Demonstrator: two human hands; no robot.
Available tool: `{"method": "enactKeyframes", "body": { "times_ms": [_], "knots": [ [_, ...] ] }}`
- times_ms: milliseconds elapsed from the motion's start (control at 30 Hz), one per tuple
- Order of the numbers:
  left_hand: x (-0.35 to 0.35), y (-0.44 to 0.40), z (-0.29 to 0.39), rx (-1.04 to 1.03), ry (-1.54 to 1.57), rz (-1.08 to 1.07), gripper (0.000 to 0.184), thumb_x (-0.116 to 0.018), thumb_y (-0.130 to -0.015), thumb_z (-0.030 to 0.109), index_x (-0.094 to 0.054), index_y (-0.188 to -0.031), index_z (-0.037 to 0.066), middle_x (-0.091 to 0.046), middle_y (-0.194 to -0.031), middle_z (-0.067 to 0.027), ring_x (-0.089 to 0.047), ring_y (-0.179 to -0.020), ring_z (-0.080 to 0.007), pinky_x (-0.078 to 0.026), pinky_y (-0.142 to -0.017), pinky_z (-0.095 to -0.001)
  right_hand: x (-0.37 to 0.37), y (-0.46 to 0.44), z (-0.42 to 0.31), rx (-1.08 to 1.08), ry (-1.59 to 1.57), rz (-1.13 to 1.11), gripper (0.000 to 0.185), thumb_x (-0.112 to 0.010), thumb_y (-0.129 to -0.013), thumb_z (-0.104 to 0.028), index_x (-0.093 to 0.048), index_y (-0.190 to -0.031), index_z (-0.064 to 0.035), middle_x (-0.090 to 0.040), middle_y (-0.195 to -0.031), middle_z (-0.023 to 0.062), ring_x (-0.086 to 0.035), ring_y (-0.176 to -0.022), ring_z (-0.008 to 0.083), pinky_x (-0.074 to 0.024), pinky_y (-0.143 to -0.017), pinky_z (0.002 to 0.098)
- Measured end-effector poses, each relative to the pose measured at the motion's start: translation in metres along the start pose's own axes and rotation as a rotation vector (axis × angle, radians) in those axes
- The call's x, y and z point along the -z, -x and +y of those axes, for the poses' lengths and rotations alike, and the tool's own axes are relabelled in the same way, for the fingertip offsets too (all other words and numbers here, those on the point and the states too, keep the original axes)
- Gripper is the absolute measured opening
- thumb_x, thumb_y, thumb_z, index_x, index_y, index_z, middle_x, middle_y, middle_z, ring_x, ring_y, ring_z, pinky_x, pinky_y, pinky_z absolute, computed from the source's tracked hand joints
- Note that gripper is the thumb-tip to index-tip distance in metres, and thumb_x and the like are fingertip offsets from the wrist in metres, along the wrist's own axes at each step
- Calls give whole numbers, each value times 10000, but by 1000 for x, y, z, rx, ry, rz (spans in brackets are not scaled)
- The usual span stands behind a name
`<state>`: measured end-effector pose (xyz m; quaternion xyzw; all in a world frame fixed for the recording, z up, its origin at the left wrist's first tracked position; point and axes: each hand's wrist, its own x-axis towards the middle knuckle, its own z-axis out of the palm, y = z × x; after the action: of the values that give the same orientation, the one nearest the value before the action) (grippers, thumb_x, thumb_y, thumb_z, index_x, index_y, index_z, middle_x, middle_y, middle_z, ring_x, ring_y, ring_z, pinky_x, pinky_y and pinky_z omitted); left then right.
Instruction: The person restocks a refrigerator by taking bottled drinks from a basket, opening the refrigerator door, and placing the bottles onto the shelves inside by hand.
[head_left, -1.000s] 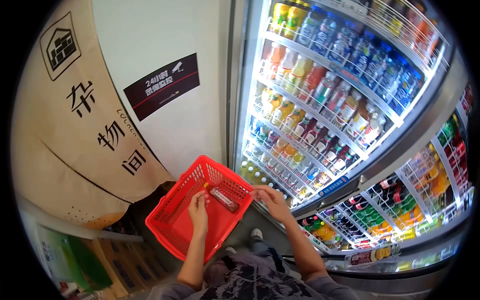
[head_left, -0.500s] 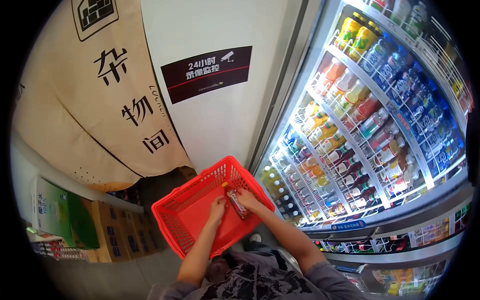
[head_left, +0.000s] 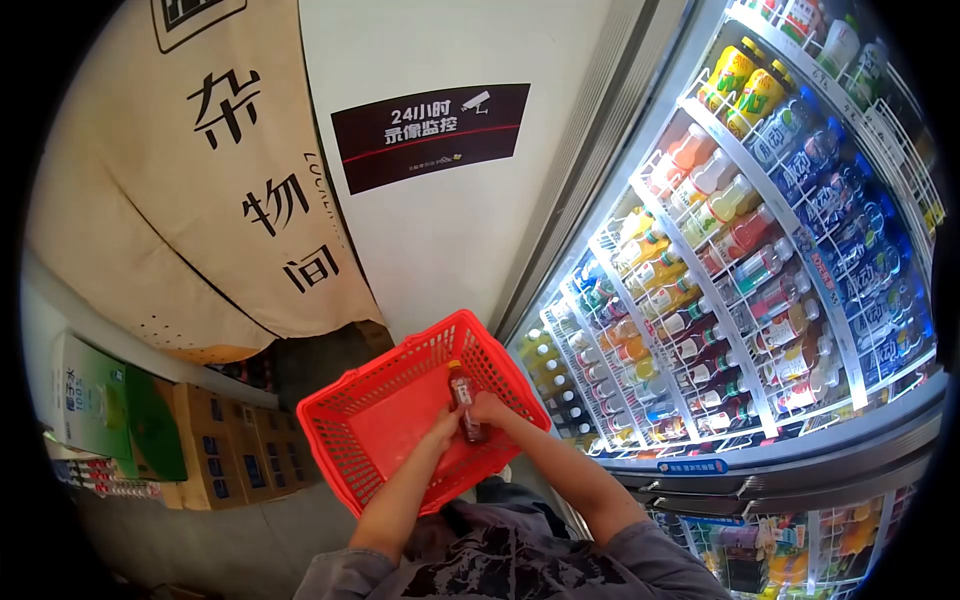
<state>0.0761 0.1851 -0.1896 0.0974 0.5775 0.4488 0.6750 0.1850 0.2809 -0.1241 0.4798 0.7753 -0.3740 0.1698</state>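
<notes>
A dark red drink bottle with a yellow-orange cap and a printed label is held inside a red plastic shopping basket. My right hand is closed on its right side. From the left, my left hand presses its fingers against the lower half of the bottle. The cap points away from me. No other item shows inside the basket, and what supports the basket is hidden.
At right stands a lit drinks cooler with many bottles on slanted wire shelves. A beige curtain hangs at left beside a white wall panel with a dark sign. Cardboard boxes and a green carton stand low at left.
My left hand has come right to touch the bottle, where before it was apart from it. The bottle has turned more upright in view, and the camera view has shifted slightly.
</notes>
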Motion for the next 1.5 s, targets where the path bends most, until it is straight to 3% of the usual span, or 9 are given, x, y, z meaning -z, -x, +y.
{"method": "enactKeyframes", "body": {
  "times_ms": [233, 300, 400, 533, 600, 867, 1300, 1433, 1500],
  "knots": [
    [20, 43, 32, 79, 146, -118, 308, -532, -999, 335, -538, -1229, 131, -645, -1060, -39, -637, -916, -200, -541, -778, -427, 4, 17, -10, 62, -132, 100, 589, -676, -799, -471, -635, -1100, 34, -650, -1118, 265, -640, -1061, 385, -527, -870, 441],
    [17, 65, 46, 41, 186, -100, 320, -550, -993, 317, -524, -1248, 125, -628, -1107, -41, -619, -968, -192, -534, -783, -432, 1, 25, -15, 100, -333, 178, 450, -708, -849, -302, -578, -1068, 70, -643, -1015, 228, -647, -992, 299, -516, -837, 360],
    [6, 110, 76, -77, 124, -59, 342, -573, -983, 301, -511, -1263, 114, -596, -1157, -46, -582, -1033, -180, -513, -826, -435, 13, 59, -32, 150, -636, 204, 406, -696, -888, -212, -496, -1129, 46, -623, -1076, 177, -624, -1013, 244, -506, -859, 356],
    [-9, 149, 105, -189, 69, -63, 404, -590, -975, 271, -477, -1315, 85, -565, -1200, -43, -539, -1102, -164, -466, -925, -398, 30, 112, -56, 188, -793, 325, 391, -703, -883, -228, -478, -1117, -10, -658, -1038, 160, -651, -1017, 247, -507, -873, 359],
    [-16, 150, 109, -445, 92, -144, 479, -595, -971, 235, -435, -1385, 54, -554, -1247, -52, -510, -1166, -161, -400, -1016, -341, 41, 137, -65, 310, -821, 428, 351, -664, -918, -130, -439, -1147, 12, -612, -1143, 174, -619, -1055, 226, -505, -892, 348],
    [-87, 207, 156, -591, -164, -423, 606, -553, -989, 130, -265, -1506, -2, -517, -1368, -106, -518, -1210, -146, -413, -1021, -285, 63, 224, -66, 454, -1074, 802, 311, -622, -925, -35, -430, -1166, 6, -612, -1193, 181, -603, -1128, 208, -491, -968, 337],
    [-260, 267, 91, -599, -399, -949, 676, -624, -926, 51, -277, -1506, 15, -534, -1336, -83, -520, -1205, -160, -412, -1020, -311, 47, 411, 40, 256, -1041, 1226, 444, -641, -943, -146, -397, -1283, 6, -553, -1308, 209, -532, -1248, 266, -385, -1093, 400],
    [-311, 281, 52, -490, -288, -1061, 650, -610, -927, 33, -296, -1494, -2, -538, -1337, -80, -522, -1209, -168, -392, -1045, -312, 34, 466, 90, 63, -586, 1548, 364, -637, -933, -217, -563, -1229, -18, -624, -1223, 197, -598, -1186, 300, -451, -991, 366],
    [-333, 292, 38, -466, -301, -1087, 642, -603, -928, 25, -297, -1492, -15, -526, -1360, -84, -517, -1221, -167, -380, -1057, -310, 33, 492, 111, 18, -702, 1758, 316, -652, -919, -205, -593, -1167, -19, -652, -1140, 164, -639, -1050, 264, -492, -895, 334]
  ]
}}
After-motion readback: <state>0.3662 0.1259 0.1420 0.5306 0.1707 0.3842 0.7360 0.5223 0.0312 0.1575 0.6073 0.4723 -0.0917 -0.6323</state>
